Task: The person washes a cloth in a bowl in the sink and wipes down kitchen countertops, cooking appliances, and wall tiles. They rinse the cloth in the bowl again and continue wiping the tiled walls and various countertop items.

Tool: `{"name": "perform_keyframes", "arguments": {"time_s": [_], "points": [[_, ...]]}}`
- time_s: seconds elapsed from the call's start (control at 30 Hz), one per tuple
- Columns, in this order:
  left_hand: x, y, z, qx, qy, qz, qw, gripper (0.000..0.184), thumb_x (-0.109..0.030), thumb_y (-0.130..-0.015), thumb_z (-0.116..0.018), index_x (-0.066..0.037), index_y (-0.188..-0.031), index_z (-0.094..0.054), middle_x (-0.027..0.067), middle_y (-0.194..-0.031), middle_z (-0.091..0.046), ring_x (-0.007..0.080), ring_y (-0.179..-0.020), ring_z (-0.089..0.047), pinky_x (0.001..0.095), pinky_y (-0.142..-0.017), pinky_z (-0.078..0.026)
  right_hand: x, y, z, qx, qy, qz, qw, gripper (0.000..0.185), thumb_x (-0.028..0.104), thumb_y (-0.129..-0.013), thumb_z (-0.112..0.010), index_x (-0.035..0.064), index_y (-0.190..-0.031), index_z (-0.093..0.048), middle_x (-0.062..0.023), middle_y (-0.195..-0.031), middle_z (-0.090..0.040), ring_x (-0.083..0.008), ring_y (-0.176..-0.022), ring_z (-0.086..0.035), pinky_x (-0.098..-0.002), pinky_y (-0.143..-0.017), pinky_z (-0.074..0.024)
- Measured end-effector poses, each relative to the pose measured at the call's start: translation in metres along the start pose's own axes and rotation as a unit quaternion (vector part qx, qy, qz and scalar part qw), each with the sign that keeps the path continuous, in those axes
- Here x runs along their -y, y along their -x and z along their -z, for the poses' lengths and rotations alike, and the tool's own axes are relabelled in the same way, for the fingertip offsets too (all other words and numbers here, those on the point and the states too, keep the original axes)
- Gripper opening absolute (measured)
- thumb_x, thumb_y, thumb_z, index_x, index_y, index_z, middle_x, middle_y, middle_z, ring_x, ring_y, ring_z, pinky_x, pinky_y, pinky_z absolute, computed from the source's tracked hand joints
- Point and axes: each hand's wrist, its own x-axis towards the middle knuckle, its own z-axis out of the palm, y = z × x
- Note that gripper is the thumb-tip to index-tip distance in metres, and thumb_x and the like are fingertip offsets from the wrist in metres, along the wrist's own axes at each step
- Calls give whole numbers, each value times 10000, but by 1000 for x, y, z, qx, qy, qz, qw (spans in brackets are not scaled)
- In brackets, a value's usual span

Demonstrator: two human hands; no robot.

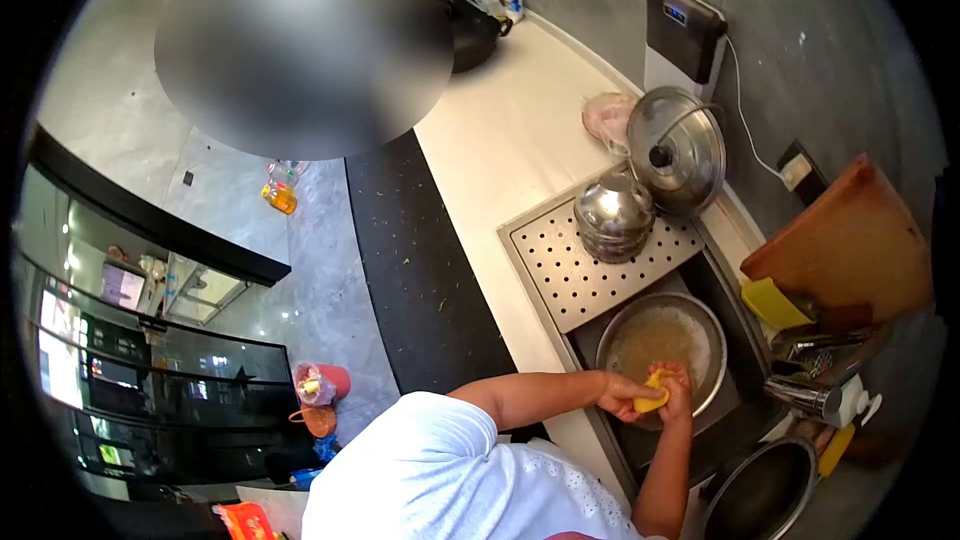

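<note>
My left hand and my right hand are closed together around a yellow sponge, squeezed and bunched between them. Only part of the sponge shows among the fingers. Both hands are over the near side of a round metal basin, which holds cloudy, brownish water. The basin stands in a dark sink. Beside it, a rounded shiny metal pot rests on a perforated metal drain tray.
A large metal lid leans by the wall next to a plastic bag. To the right are a wooden cutting board, a yellow cloth-like piece, a metal cup and a dark pan. White counter extends away.
</note>
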Motion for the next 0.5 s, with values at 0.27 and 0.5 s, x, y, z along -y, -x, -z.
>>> {"name": "perform_keyframes", "arguments": {"time_s": [0.27,0.5], "points": [[3,-62,32,-106,-674,-301,667,255,-235,-854,-564,-23,-991,-601,168,-960,-647,281,-868,-613,390,-728,-473,-53,-78,78,-155,545,49,823,177,6,-784,-477,29,-614,-515,-114,-584,-507,-265,-542,-514,-375,-523,-425],[9,-54,31,-147,-443,-244,850,334,-360,-878,-546,-50,-997,-585,103,-837,-575,185,-708,-551,326,-579,-431,-3,-28,21,-99,459,-80,879,289,301,-900,-491,138,-1111,-601,-160,-1094,-573,-298,-964,-558,-429,-800,-439]]}}
